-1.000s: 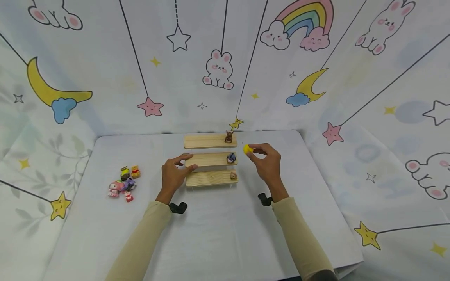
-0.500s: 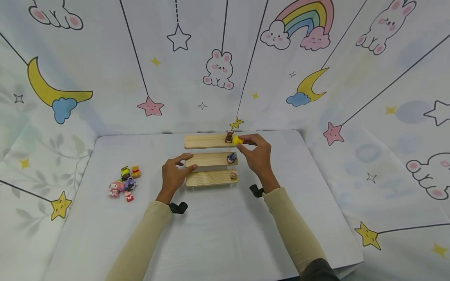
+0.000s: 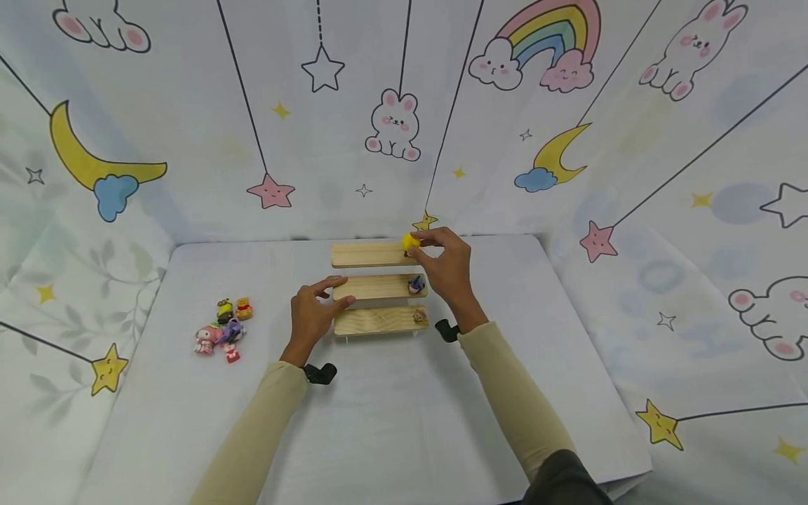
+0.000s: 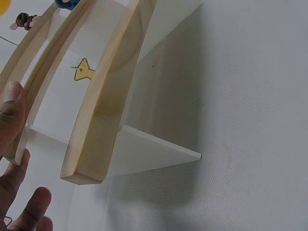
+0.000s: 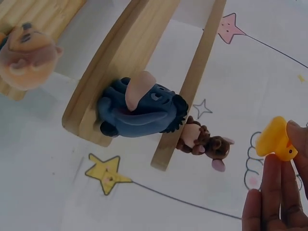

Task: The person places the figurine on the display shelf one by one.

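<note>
A small yellow toy duck [image 5: 275,138] is pinched between the thumb and fingers of my right hand [image 3: 449,270]. It is held over the right end of the top wooden shelf [image 3: 366,254], overlapping the brown kangaroo figurine [image 5: 202,139] there in the head view. My left hand [image 3: 309,315] grips the left end of the middle shelf [image 3: 372,287], thumb on one face and a finger against the other. On that shelf's right end sits a blue donkey figurine [image 5: 139,115]. The lowest shelf [image 3: 372,320] carries a peach-coloured figurine [image 5: 29,62] at its right end.
Left of the shelves, several figurines lie grouped on the white table [image 3: 379,421]: a pink one [image 3: 206,340], a yellow bear [image 3: 243,308], a minion [image 3: 224,310], a purple one [image 3: 232,331] and a red-and-white one [image 3: 231,353]. A printed cloth backdrop [image 3: 341,154] rises behind.
My right hand has carried the duck leftward and toward the back, from beside the shelves to over the top shelf's right end. My left hand stays at the middle shelf.
</note>
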Available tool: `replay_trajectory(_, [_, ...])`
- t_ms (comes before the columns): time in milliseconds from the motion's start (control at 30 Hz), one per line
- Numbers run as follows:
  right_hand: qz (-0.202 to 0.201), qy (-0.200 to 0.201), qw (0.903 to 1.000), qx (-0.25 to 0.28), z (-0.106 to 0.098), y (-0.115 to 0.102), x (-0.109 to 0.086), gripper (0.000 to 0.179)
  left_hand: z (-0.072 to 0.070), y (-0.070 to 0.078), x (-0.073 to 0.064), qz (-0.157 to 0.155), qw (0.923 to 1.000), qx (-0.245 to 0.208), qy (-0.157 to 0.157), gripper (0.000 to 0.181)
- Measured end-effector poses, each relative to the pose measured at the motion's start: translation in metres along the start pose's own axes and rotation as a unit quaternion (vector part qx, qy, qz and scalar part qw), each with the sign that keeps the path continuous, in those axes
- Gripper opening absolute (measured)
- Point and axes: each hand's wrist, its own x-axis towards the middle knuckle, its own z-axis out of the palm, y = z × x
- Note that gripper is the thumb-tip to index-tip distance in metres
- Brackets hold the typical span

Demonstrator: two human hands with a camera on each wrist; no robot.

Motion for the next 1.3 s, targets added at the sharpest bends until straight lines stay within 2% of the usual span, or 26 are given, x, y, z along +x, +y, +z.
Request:
replay_trajectory(300, [-0.053, -0.030, 0.9981, 0.001, 0.013, -0.009, 0.011, 0.027, -0.001, 0.002, -0.001, 0.000, 1.0000, -0.001, 0.000, 0.046])
replay_trajectory(567, [-0.083, -0.060, 0.9927, -0.064, 0.029, -0.007, 0.019, 0.027, -0.001, 0.000, 0.000, -0.006, 1.0000, 0.000, -0.002, 0.046])
replay_trajectory(767, [-0.127, -0.055, 0.9798, -0.144, 0.037, -0.007, 0.021, 0.025, 0.000, -0.001, 0.001, -0.011, 0.9999, 0.001, -0.006, 0.047])
replay_trajectory(1033, [-0.114, -0.079, 0.9601, -0.243, 0.049, -0.008, 0.021, 0.023, 0.000, -0.003, 0.002, -0.014, 0.9999, 0.002, -0.009, 0.048])
replay_trajectory(1300, [-0.099, -0.105, 0.9432, -0.299, 0.055, -0.008, 0.020, 0.025, 0.001, -0.002, 0.002, -0.008, 0.9999, -0.002, -0.005, 0.049])
